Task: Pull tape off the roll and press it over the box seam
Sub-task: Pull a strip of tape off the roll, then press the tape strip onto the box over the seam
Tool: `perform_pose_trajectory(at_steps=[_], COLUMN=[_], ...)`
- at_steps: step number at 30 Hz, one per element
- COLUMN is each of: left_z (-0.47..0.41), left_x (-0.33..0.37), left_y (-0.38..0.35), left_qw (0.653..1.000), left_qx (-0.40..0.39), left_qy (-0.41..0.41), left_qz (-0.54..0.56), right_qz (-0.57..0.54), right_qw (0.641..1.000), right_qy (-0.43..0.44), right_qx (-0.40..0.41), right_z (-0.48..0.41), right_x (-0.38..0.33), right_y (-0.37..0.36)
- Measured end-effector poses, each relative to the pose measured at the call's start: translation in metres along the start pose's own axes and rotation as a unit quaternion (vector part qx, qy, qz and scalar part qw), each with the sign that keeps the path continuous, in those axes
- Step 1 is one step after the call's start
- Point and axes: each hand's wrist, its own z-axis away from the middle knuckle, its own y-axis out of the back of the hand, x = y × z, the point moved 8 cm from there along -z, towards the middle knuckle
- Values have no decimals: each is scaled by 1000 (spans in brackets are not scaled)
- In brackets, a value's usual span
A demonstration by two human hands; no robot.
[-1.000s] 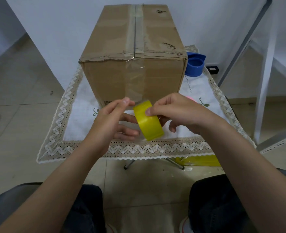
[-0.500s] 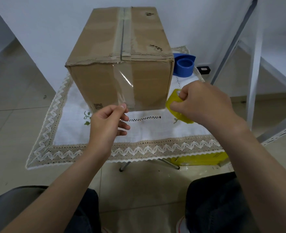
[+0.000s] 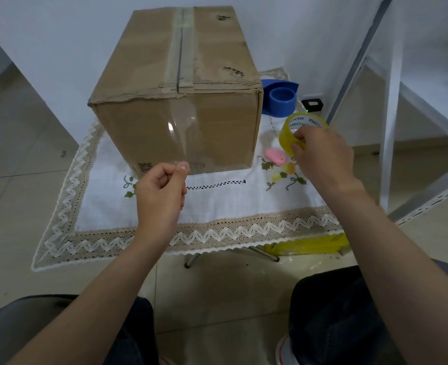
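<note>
A brown cardboard box (image 3: 223, 122) stands on a small table covered by a white lace-edged cloth (image 3: 244, 206). Old tape covers its top seam (image 3: 180, 48). A clear tape strip (image 3: 182, 133) hangs down the front face from the top edge, shining with glare. My left hand (image 3: 159, 196) pinches its lower end just in front of the box's bottom edge. Off to the right of the box, my right hand (image 3: 320, 156) grips the yellow tape roll (image 3: 300, 121) above the cloth. I cannot tell whether the strip still joins the roll.
A blue tape dispenser (image 3: 281, 101) sits behind the box's right corner, a small pink object (image 3: 275, 157) beside the box. A yellow package (image 3: 310, 243) lies under the table edge. A white metal frame (image 3: 391, 101) stands at right. My knees are below.
My right hand has carried the roll from the box's front out to the right. My left hand kept the tape end, and a clear strip now runs down the box front.
</note>
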Motion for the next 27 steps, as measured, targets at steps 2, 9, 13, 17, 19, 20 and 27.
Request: perform_pose_trajectory(at_steps=[2, 9, 13, 17, 19, 20, 27], left_z=[-1, -4, -9, -13, -16, -17, -24], left_x=[-1, -6, -10, -9, -9, -10, -18], left_y=[1, 1, 2, 3, 3, 3, 1], left_qw=[1000, 999, 998, 998, 998, 998, 997], left_qx=[-4, -13, -17, -24, -30, -31, -42], left_qy=[-3, -12, -20, -45, -55, -54, -49], left_qz=[7, 44, 53, 37, 25, 27, 46], right_qz=[6, 5, -125, -190, -184, -179, -133], right_qw=[1000, 1000, 980, 955, 953, 950, 934], right_qy=[-9, 3, 112, 145, 152, 169, 328], right_qx=[-8, 8, 103, 175, 187, 191, 50], right_z=[-1, 2, 8, 5, 1, -1, -17], right_x=[3, -8, -52, -86, -101, -111, -199], right_y=[-6, -9, 25, 54, 62, 66, 62])
